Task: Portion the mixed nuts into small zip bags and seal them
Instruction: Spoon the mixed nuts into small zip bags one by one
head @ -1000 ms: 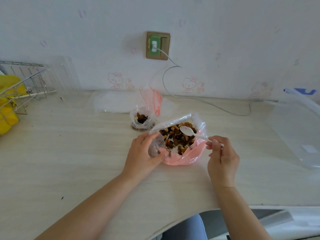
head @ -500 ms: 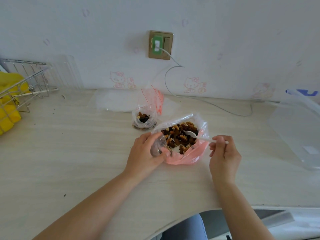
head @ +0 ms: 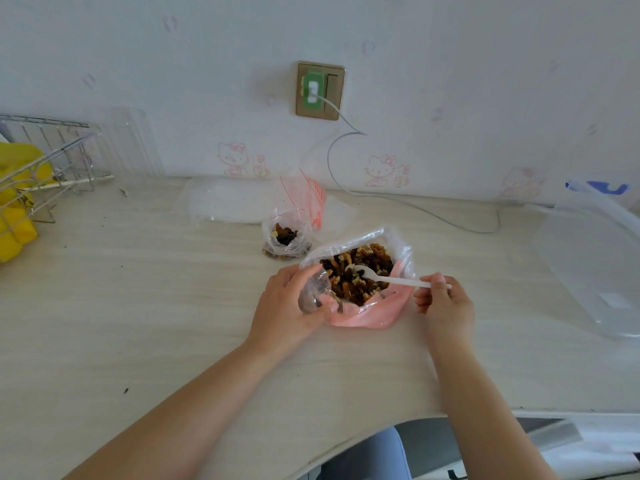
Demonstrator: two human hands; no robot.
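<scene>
Two hands work over an open bag of mixed nuts on a pale wood-grain surface.

The left hand curls its fingers and thumb round a small crinkled clear zip bag, held against the near-left lip of the big bag. The right hand pinches the thin handle of one white plastic spoon, whose bowl lies in the mixed nuts, a lumpy heap of brown and dark pieces. The big bag is glossy clear film with a pink lower part, lying between the two hands. Just behind it stands one more small bag, open-topped and partly filled. Beyond that stands a sheaf of empty zip bags with red stripes. A wire rack sits far left, and a clear plastic box far right.
</scene>
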